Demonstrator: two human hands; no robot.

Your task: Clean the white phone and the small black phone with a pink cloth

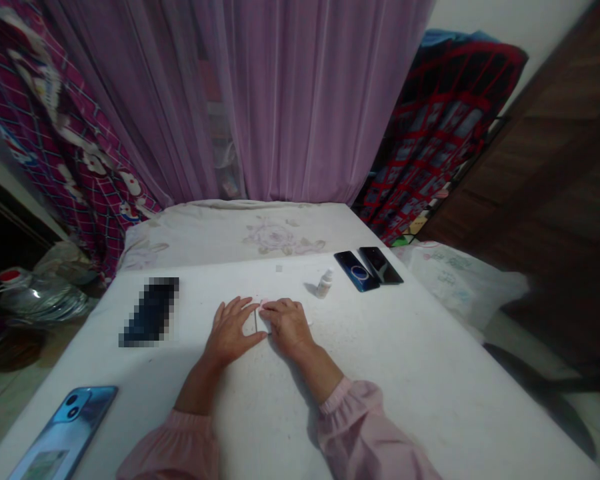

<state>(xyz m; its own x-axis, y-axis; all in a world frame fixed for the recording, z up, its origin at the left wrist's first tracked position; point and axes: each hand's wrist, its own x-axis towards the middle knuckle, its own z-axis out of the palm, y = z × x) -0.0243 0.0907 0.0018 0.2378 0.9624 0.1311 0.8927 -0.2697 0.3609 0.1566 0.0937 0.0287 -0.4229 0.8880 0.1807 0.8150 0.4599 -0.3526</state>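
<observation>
At the near left corner of the white table (pixel 430 373), a blue phone (pixel 65 430) is seen lying face down, camera lenses up. Farther back on the left lies a dark object (pixel 153 311) that is blurred out and cannot be identified. At the middle, the left hand (pixel 230 332) is laid flat, fingers spread, its grip wide and holding nothing, with the fingertips resting on a thin white sheet (pixel 256 321). The sheet is pressed to the table between both hands. The right hand (pixel 287 323) is set just beside the left, fingers curled down onto the sheet's far edge; whether anything is pinched there cannot be told. Beyond it a small white bottle (pixel 324 283) stands upright. To the right, two dark phones (pixel 369 268) lie side by side, touching.
</observation>
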